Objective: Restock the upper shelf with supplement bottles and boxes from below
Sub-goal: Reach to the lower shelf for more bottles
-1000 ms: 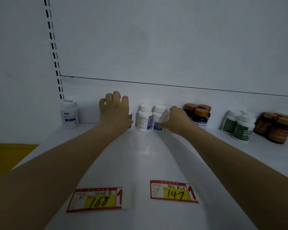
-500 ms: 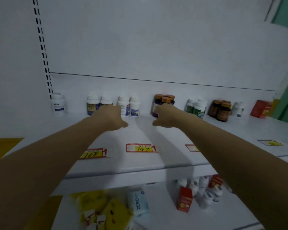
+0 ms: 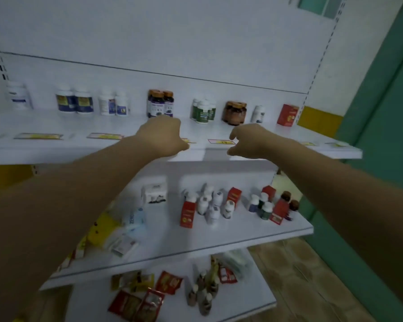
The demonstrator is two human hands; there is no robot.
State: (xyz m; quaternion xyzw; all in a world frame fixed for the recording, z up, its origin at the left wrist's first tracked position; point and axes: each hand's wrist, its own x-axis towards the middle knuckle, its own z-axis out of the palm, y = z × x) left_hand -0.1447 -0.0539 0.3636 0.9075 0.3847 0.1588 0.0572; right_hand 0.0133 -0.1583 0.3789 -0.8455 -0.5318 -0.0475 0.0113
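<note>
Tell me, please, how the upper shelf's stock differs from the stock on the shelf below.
On the upper shelf bottles stand upright in spaced groups along the back wall, with one red box at the right end. On the shelf below white bottles and several red boxes crowd together unsorted. Both hold white-capped bottles and red boxes.

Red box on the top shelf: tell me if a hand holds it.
No, the red box stands free at the right end of the top shelf, the left hand and right hand apart from it.
</note>
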